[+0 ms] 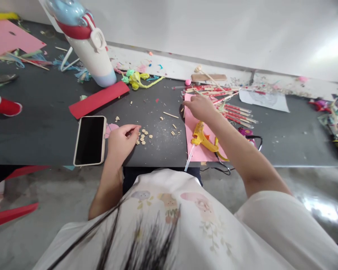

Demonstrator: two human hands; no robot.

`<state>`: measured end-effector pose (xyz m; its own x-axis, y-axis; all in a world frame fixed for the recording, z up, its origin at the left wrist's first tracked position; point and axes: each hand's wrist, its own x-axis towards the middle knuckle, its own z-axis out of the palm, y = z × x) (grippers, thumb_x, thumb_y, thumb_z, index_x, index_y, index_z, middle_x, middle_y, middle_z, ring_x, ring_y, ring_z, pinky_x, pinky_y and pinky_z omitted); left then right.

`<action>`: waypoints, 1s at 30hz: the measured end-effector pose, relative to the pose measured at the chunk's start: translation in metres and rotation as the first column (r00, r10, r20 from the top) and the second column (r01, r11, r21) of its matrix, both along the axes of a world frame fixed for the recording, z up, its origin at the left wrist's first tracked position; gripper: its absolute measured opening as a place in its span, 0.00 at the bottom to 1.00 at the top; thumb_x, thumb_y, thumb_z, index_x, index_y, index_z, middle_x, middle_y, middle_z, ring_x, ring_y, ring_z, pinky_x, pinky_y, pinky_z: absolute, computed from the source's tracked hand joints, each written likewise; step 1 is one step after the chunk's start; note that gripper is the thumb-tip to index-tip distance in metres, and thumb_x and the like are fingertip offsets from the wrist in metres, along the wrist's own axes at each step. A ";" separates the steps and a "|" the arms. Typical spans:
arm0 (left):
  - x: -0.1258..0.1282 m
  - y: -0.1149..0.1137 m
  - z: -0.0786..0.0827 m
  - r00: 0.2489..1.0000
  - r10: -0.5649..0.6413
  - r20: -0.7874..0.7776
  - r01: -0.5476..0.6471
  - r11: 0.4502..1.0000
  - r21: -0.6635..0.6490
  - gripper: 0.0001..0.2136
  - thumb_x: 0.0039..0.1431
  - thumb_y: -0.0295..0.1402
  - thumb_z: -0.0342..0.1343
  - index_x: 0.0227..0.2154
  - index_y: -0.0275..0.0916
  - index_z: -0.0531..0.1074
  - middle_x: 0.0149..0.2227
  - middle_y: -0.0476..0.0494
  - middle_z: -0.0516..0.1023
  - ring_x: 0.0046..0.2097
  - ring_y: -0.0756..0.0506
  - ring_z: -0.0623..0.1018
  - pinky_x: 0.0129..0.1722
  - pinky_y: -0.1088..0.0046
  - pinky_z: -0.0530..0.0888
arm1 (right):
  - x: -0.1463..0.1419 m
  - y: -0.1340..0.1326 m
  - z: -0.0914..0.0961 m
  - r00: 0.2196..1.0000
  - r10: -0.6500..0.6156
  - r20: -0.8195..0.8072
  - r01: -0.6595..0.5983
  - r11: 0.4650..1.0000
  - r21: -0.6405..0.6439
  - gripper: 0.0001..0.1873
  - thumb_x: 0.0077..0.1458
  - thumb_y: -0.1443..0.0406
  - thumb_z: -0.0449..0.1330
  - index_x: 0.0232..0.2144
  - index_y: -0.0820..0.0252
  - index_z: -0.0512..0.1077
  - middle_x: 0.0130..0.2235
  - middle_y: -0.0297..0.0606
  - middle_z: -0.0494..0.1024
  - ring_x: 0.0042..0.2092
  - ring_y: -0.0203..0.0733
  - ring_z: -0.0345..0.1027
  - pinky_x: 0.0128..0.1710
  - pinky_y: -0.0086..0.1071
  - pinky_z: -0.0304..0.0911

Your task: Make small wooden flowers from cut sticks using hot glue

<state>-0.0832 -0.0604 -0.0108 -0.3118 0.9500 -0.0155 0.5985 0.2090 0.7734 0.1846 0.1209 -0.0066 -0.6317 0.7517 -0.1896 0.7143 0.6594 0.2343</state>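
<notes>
My left hand (122,140) rests on the dark table (45,123), fingers curled together beside several small wooden bits (143,137); what they pinch is too small to name. My right hand (198,106) reaches forward over a pink paper sheet (192,131), fingers bent down at its far corner next to a pile of red and wooden sticks (228,103). Whether it holds anything is hidden. A yellow glue gun (202,138) lies on the pink sheet under my right forearm.
A phone (90,140) lies face up left of my left hand. A red paper strip (98,99), a large white and blue bottle (86,41), a red cup (4,105), paper scraps and a white sheet (266,99) lie around the table.
</notes>
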 end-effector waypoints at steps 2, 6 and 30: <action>0.000 -0.001 0.000 1.000 0.002 0.010 -0.002 1.000 -0.001 0.12 0.58 0.37 0.54 0.37 0.40 0.81 0.26 0.50 0.80 0.30 0.49 0.76 0.33 0.73 0.70 | -0.002 0.003 0.000 0.999 0.011 0.033 -0.012 1.000 0.020 0.23 0.57 0.77 0.47 0.49 0.61 0.73 0.43 0.51 0.76 0.43 0.51 0.64 0.34 0.37 0.51; -0.002 -0.001 -0.001 1.000 0.012 0.019 -0.012 1.000 0.005 0.12 0.57 0.37 0.54 0.37 0.40 0.81 0.27 0.48 0.80 0.30 0.49 0.76 0.33 0.73 0.70 | 0.001 0.009 -0.002 0.999 0.042 -0.008 -0.042 0.999 0.025 0.19 0.58 0.77 0.48 0.43 0.59 0.74 0.44 0.49 0.75 0.47 0.52 0.61 0.37 0.38 0.53; -0.008 0.001 -0.010 0.997 -0.023 0.071 0.023 1.000 0.000 0.12 0.58 0.39 0.55 0.37 0.41 0.81 0.26 0.48 0.79 0.29 0.49 0.75 0.31 0.73 0.70 | 0.060 0.002 0.044 0.992 -0.074 0.100 0.070 0.997 0.040 0.21 0.58 0.79 0.53 0.52 0.63 0.72 0.48 0.54 0.74 0.49 0.47 0.60 0.35 0.39 0.46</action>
